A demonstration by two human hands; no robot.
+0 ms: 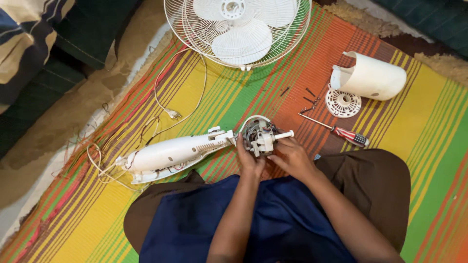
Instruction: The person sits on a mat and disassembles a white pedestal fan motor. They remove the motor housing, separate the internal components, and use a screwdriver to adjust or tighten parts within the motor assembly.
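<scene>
White plastic is being seen across the whole piece in hand: a fan body [168, 155] is lying on the striped mat [429, 126], its long axis running from the lower left, where loose wires [105, 170] are trailing out of it, up toward the right, where the bare motor [259, 136] is sitting at its end. Going left to right, the body's thick end is lying well apart from both hands; its neck is reaching the motor just where the left hand [249, 158] is being pressed against the motor's near-left side, fingers curled up onto the housing. The motor's shaft [284, 135] is pointing to the right, continuing the same axis, and the right hand [291, 158] is being held just below it, fingers closed against the motor's right side. So the motor is being clasped between the two hands, directly ahead of the person's lap, each hand about equally near. Whether anything small is being pinched in the fingertips cannot be told. Further right, a red-handled screwdriver [339, 131] is lying apart from the right hand, with small screws [309, 100] beyond it, then a round vented cap [343, 103] and the white rear cover [370, 77]. Above, the fan grille [239, 29] with its blades is resting flat.
</scene>
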